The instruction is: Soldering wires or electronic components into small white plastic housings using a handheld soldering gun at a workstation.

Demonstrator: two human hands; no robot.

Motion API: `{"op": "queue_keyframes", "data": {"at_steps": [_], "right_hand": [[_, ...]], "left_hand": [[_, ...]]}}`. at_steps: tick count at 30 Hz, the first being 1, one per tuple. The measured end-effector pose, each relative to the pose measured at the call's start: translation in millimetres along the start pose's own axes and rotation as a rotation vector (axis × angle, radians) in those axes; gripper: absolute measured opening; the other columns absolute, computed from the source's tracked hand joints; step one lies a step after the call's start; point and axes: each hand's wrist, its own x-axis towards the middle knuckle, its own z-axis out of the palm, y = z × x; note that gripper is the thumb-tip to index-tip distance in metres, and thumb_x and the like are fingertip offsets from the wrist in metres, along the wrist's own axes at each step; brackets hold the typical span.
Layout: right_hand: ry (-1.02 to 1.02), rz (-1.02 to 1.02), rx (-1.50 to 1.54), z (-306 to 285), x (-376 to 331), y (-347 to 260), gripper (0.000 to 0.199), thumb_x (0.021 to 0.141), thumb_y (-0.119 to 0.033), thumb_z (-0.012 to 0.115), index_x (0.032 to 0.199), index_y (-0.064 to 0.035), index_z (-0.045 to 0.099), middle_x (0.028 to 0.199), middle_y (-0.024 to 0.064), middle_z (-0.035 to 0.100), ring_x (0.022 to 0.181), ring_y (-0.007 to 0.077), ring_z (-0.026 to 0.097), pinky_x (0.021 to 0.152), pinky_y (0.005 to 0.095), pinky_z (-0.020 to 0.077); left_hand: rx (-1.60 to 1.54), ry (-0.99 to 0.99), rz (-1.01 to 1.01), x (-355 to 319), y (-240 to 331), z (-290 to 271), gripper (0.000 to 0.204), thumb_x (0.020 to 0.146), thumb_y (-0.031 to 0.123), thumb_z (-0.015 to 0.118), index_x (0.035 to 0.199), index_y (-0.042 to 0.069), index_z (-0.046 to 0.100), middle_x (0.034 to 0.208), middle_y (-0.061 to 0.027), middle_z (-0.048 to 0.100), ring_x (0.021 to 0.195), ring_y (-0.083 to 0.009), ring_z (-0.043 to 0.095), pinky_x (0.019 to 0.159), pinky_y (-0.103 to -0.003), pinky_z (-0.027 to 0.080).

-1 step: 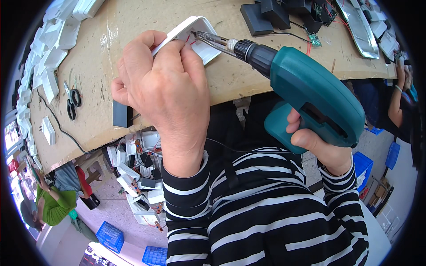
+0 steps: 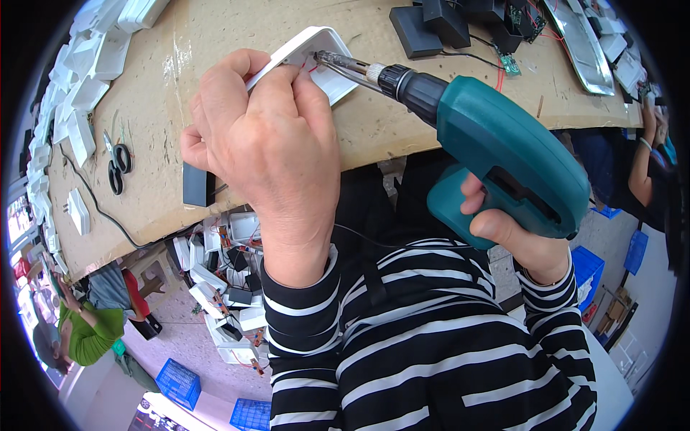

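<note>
My left hand is closed on a white plastic casing, tilted above the near part of the table. A short red wire shows inside the casing, close to the fingertips. In my right hand is a teal soldering gun, gripped by its handle. Its metal tip reaches into the casing, by the fingers of my left hand. My left fingers hide part of the casing's inside, so I cannot tell whether the tip touches the wire.
Scissors and a white plug adapter lie to the left, past a black box. White casings line the far left. Black boxes, a green circuit board and a metal tray lie at right. Other people sit nearby.
</note>
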Motion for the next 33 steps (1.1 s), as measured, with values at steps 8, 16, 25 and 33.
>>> {"op": "queue_keyframes", "data": {"at_steps": [8, 16, 25, 33], "right_hand": [[0.023, 0.099, 0.105, 3.7, -2.8, -1.3, 0.050, 0.067, -0.024, 0.084, 0.104, 0.0022, 0.064, 0.082, 0.0045, 0.065, 0.066, 0.0106, 0.062, 0.060, 0.0221, 0.0503], [0.065, 0.067, 0.067, 4.0, -3.7, -1.7, 0.045, 0.066, -0.023, 0.085, 0.100, -0.0008, 0.066, 0.077, 0.0030, 0.066, 0.068, 0.0123, 0.063, 0.063, 0.0236, 0.0514], [0.046, 0.073, 0.183, 3.7, -8.5, -0.5, 0.044, 0.070, -0.017, 0.083, 0.105, 0.0016, 0.064, 0.079, 0.0038, 0.067, 0.070, 0.0121, 0.064, 0.065, 0.0237, 0.0512], [-0.099, 0.049, 0.019, -0.6, -4.1, 0.9, 0.056, 0.072, -0.017, 0.080, 0.118, -0.0008, 0.054, 0.092, 0.0095, 0.064, 0.074, 0.0137, 0.062, 0.070, 0.0265, 0.0500]], "left_hand": [[0.001, 0.001, -0.004, 0.2, 1.0, -1.1, 0.008, 0.074, 0.013, 0.066, 0.075, 0.007, 0.071, 0.093, -0.0017, 0.061, 0.089, -0.0189, 0.056, 0.083, -0.038, 0.030], [0.001, -0.001, 0.001, -0.1, 0.3, -0.7, 0.009, 0.074, 0.013, 0.066, 0.076, 0.007, 0.071, 0.093, -0.0017, 0.061, 0.089, -0.0189, 0.056, 0.083, -0.038, 0.030], [0.007, -0.001, -0.008, -0.3, 1.1, -0.4, 0.009, 0.074, 0.014, 0.066, 0.076, 0.007, 0.071, 0.093, -0.0021, 0.061, 0.090, -0.0190, 0.056, 0.083, -0.037, 0.030], [-0.009, -0.001, -0.018, -0.1, 1.4, -0.1, 0.009, 0.074, 0.013, 0.067, 0.076, 0.006, 0.071, 0.094, -0.0023, 0.061, 0.090, -0.0191, 0.056, 0.082, -0.037, 0.030]]}}
